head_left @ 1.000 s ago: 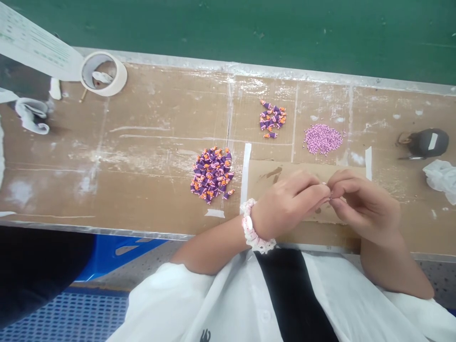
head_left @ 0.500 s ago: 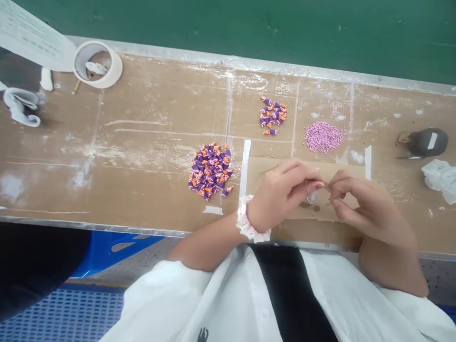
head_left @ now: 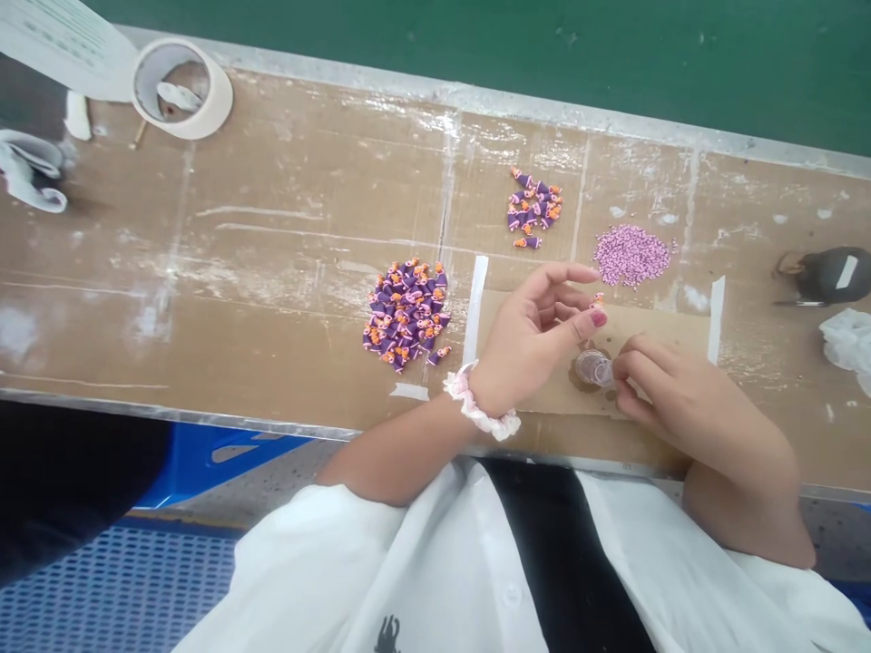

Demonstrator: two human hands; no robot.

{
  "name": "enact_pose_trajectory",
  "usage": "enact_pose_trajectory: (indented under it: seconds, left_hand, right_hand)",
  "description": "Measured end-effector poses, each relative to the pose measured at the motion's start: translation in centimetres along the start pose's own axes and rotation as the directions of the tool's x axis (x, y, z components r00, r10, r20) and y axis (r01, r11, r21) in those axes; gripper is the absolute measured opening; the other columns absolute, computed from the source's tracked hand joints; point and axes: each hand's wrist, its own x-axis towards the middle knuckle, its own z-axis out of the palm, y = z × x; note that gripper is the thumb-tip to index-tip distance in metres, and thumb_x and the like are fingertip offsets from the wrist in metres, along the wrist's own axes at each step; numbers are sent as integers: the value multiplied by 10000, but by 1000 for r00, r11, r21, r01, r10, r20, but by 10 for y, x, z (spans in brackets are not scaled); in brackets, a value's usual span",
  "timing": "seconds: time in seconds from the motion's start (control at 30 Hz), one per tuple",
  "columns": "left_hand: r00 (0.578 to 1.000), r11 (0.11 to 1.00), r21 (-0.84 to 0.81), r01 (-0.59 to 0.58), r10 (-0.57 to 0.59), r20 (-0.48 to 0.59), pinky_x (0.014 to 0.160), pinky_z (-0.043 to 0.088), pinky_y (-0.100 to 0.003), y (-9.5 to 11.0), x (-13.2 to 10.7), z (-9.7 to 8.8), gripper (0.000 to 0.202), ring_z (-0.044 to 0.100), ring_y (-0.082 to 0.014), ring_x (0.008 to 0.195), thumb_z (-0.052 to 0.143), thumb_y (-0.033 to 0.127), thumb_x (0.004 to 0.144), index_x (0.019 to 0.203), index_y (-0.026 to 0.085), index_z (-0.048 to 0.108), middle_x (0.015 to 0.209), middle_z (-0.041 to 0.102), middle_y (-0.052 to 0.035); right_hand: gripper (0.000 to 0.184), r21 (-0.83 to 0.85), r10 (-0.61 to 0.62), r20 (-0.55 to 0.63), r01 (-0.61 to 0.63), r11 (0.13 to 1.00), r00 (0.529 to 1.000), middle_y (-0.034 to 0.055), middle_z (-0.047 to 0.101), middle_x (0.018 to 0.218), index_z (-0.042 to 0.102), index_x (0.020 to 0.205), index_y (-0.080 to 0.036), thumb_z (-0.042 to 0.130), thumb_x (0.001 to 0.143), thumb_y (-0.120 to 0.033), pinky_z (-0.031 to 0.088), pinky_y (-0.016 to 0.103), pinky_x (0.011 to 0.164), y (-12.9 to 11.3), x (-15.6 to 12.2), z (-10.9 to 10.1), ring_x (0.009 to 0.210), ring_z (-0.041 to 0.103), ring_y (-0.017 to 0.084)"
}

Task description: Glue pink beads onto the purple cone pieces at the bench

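Note:
My left hand, with a pink scrunchie on the wrist, hovers over a taped-down cardboard sheet. Its thumb and a fingertip pinch a tiny purple-and-orange piece, and the index finger is stretched out above. My right hand rests on the cardboard with its fingers curled in a pinch. Its fingertips are at a small clear round cap; what they hold is hidden. A big heap of purple-and-orange pieces lies left of my left hand. A smaller heap and a pile of pink beads lie beyond.
A masking tape roll and a printed paper sit at the far left, with a curled white strip below them. A dark rounded object and crumpled white plastic are at the right edge. Behind the bench is a green surface.
My hands, which met fingertip to fingertip, have parted. The left one rose toward the bead pile with a small piece; the right one dropped to the clear cap.

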Motion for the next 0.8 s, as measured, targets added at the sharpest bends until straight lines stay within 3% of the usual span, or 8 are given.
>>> enact_pose_trajectory:
  seconds: [0.17,0.33,0.43,0.53,0.63,0.8]
  left_hand:
    - [999,991,-125,53,-52,10,514,436,-154,-2,2,0,412,532,-40,594,817,336,686,987,192,576,727,599,47]
    - [987,958,-240,159,-147,68,557,496,-177,-2,0,2,437,582,-59,612,835,313,663,985,173,573,717,621,39]
    - [965,926,-280,254,-222,139,613,523,-199,-3,-3,4,424,611,-65,628,825,301,678,996,165,580,723,637,32]
    - [929,893,-279,354,-299,219,627,523,-212,-4,-7,7,408,626,-71,627,815,309,692,1003,165,593,721,641,32]
    - [892,862,-272,427,-352,283,631,506,-213,-5,-10,8,387,628,-68,608,808,307,704,994,162,595,715,652,29]
    - [864,815,-312,488,-399,307,640,495,-198,-7,-10,8,347,629,-55,617,812,269,702,946,148,596,725,666,25]
  right_hand:
    - [139,25,-5,-9,5,1000,1000,37,542,756,471,800,-182,459,927,-130,392,281,551,1,1,0,639,497,160]
    - [108,264,67,-122,-33,964,990,26,542,802,491,853,-191,528,882,-94,430,274,606,4,-1,-4,702,537,148]
    - [169,461,187,-244,-56,886,951,7,536,794,497,842,-207,556,830,-49,432,279,604,4,-1,-3,692,547,137]
    - [198,568,271,-383,-6,823,883,3,535,777,514,844,-213,574,791,-33,431,297,590,1,1,2,678,545,145]
    - [223,531,256,-491,53,846,833,12,536,791,524,866,-209,591,766,-21,428,301,585,-3,5,7,687,536,148]
    - [258,429,156,-543,113,896,825,15,523,792,518,869,-209,583,741,5,410,288,546,-7,10,8,654,510,137]
